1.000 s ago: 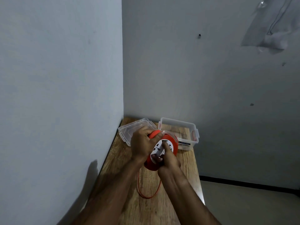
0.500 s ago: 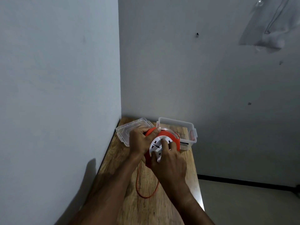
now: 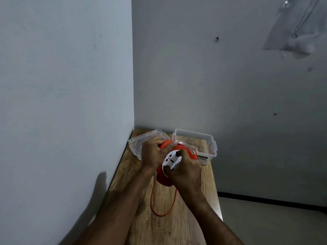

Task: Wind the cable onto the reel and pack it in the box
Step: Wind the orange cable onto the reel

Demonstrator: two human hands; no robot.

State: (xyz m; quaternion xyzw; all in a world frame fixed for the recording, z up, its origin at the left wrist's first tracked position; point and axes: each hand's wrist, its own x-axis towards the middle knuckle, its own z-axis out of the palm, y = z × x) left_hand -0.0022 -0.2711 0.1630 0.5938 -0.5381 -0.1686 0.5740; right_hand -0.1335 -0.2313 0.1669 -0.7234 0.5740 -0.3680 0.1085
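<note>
Hands grip round orange reel (image 3: pixel 165 181): left hand (image 3: pixel 153 152) rim, right hand (image 3: pixel 185 171) white hub.

Two bare forearms, sleeveless, hands (image 3: pixel 169 161) without rings.

The left wall (image 3: pixel 67 103) is crowding the narrow wooden table (image 3: pixel 208 183) on that side; the lid (image 3: pixel 136 144) and clear box (image 3: pixel 210 147) are blocking its far end; a cable (image 3: pixel 153 200) loop is lying across the near boards; the right edge is staying open to the floor.
</note>
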